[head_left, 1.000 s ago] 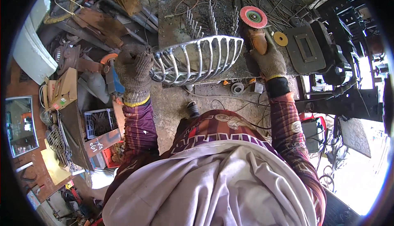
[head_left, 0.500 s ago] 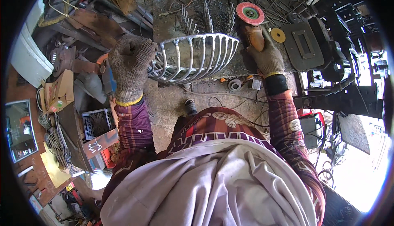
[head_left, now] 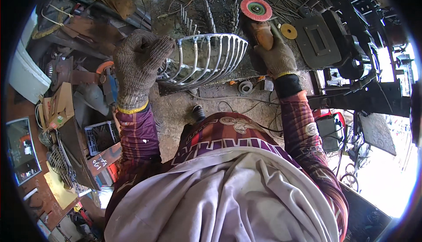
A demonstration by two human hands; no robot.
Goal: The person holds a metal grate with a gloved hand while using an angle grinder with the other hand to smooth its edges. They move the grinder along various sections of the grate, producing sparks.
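My left hand (head_left: pixel 137 68), in a grey knit glove, is closed on the left end of a curved metal rack (head_left: pixel 206 36) of welded bars. The rack lies at the near edge of a dark workbench (head_left: pixel 169 20), its ribs bowing toward me. My right hand (head_left: pixel 280 59), gloved too, is wrapped round the body of an angle grinder (head_left: pixel 263 35). A red flap disc (head_left: pixel 256 9) with a green centre sits on the grinder's far end, apart from the rack. Whether the disc is spinning, I cannot tell.
Thin metal rods (head_left: pixel 209 15) stand up behind the rack. A yellow disc (head_left: pixel 289 31) and a dark welding mask (head_left: pixel 317 42) lie right of the grinder. Scrap, a cardboard box (head_left: pixel 61 105) and a plastic crate (head_left: pixel 100 137) crowd the left. A cable (head_left: pixel 259 99) crosses the floor.
The whole view has shifted a little, so the bench and grinder appear further left. The rack has shifted slightly rightward against the bench with my left hand. Both grips stay the same.
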